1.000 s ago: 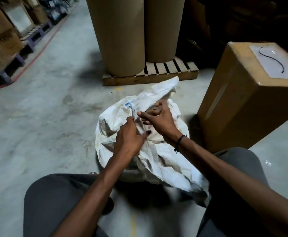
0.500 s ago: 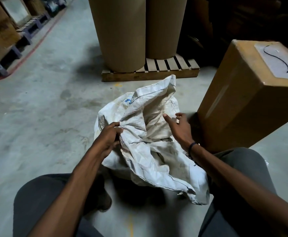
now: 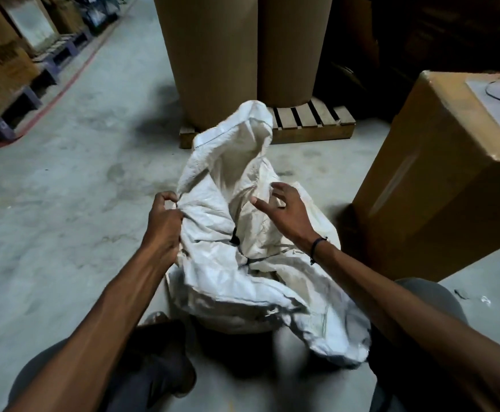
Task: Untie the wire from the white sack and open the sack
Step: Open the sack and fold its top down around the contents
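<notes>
Head view: the left hand (image 3: 162, 230) is closed, pinching the sack's (image 3: 228, 263) left rim between thumb and fingers. The right hand (image 3: 284, 212) hovers with fingers spread over the sack's right side, gripping nothing. The white sack sits crumpled on the concrete floor (image 3: 64, 218) between the person's knees, its mouth loosened and one flap standing up. A cardboard box (image 3: 439, 185) stands just right of it; two brown rolls (image 3: 213, 55) rest on a pallet (image 3: 311, 123) behind.
</notes>
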A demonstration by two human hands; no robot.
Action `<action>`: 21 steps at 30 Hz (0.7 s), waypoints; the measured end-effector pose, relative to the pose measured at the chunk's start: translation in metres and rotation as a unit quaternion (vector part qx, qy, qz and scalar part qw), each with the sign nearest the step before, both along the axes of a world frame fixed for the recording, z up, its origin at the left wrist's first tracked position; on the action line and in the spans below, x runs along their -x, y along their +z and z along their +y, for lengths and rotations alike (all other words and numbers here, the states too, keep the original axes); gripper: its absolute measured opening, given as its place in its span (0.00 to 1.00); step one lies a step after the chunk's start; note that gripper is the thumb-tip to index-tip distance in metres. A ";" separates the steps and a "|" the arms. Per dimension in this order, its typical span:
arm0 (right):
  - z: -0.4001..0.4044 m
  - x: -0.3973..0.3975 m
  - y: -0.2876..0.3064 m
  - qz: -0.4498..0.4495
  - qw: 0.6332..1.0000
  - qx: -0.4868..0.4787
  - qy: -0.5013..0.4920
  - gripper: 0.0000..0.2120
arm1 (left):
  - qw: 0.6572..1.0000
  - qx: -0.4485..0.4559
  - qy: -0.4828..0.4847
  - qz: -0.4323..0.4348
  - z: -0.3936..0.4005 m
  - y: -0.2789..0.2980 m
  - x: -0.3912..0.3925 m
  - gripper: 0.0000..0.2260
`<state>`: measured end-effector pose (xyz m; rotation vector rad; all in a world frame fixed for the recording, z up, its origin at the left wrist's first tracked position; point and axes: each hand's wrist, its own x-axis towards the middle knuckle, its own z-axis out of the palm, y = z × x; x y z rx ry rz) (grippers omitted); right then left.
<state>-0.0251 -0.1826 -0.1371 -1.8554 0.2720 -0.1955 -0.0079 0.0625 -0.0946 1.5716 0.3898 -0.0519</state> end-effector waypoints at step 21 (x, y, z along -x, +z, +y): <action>-0.031 -0.033 0.015 0.121 0.966 0.001 0.230 0.36 | 0.987 -0.104 -0.120 0.017 0.032 -0.023 -0.035 0.14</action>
